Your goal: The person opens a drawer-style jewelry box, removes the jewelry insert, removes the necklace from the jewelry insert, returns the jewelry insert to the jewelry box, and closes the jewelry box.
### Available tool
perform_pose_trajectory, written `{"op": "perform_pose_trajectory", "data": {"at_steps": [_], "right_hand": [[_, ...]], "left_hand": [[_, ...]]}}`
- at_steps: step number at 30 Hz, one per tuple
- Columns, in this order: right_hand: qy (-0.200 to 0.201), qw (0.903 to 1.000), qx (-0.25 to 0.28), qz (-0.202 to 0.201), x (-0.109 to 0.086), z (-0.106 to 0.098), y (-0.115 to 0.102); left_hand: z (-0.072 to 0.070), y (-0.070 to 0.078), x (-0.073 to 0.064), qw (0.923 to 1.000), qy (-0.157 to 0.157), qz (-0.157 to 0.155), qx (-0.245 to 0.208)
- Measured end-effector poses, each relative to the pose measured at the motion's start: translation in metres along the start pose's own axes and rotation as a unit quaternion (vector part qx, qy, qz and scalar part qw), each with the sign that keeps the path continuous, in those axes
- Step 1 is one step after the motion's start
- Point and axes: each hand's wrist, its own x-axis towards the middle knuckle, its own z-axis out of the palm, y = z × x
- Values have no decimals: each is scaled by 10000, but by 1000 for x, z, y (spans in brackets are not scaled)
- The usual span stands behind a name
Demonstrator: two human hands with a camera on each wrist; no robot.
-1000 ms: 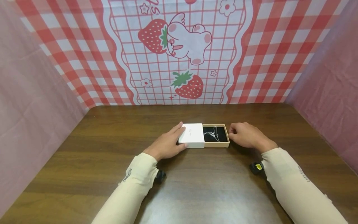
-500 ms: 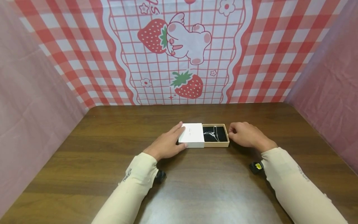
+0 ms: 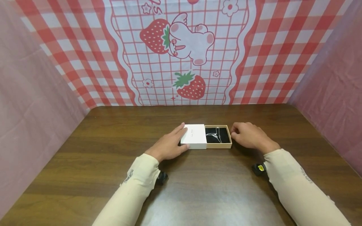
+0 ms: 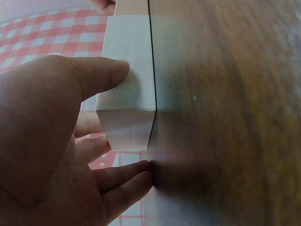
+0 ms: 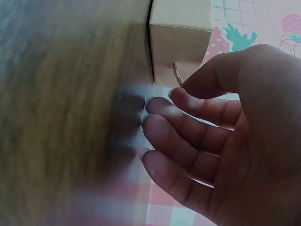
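A white box sleeve lies on the table, its drawer pulled out to the right. Inside the drawer, a silver jewelry chain rests on black padding. My left hand grips the sleeve's left end. In the left wrist view its thumb presses the near side of the sleeve, with fingers round the far side. At the drawer's right end, my right hand pinches a small ribbon pull tab between thumb and index finger. Its other fingers are bent near the tabletop.
The brown wooden table extends around the box. A red-and-white checked cloth with strawberries hangs behind it. Pink cloth hangs at the left and right.
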Motion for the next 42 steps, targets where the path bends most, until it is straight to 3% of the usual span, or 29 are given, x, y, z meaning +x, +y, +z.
{"op": "perform_pose_trajectory", "data": {"at_steps": [23,33,42], "right_hand": [[456,9987,135,189,0,-2,-10],[761,9970,-65,-99,0,-1,-15],[555,9984,-117,-10,-1,1,-23]], "left_hand": [[0,-2,0,10000,-19,-29,6],[-1,-1,1,10000,-48,-52,-23],[-1,-2,1,10000,-49,-47,-1]]}}
